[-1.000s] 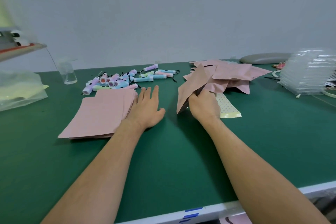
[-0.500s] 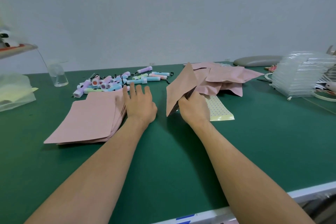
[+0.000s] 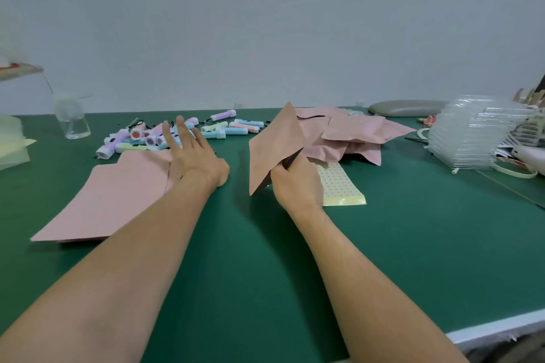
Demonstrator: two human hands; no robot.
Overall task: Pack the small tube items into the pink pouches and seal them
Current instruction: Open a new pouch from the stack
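Lying at the left of the green-covered bench point(image 3: 265, 259), the stack of flat, matte pink pouches point(image 3: 112, 194) fans out toward the near left. The sheets look thin, light and flexible, and likely to slide over one another, so a single one is probably best lifted at a free corner.

Just beyond the stack, on its far side, sits a scatter of small pastel plastic tubes with black cord loops point(image 3: 177, 132). They look stiff, light and round-bodied, so they may roll, and a grip across the barrel seems safest.

The left hand point(image 3: 197, 156) is over the stack's far right corner with fingers straight and spread toward the tubes, holding nothing. Whether the palm touches the pouches I cannot tell.

Further right, the right hand point(image 3: 295, 183) has its fingers curled round the lower near edge of a single pink pouch point(image 3: 274, 144), holding it upright and tilted. The pouch keeps its flat shape, so it seems fairly crisp, though a hard squeeze would likely crease it.

Behind it lies a rumpled heap of pink pouches point(image 3: 354, 132). A pale yellow dotted sticker sheet point(image 3: 339, 186) lies just beside the right hand.
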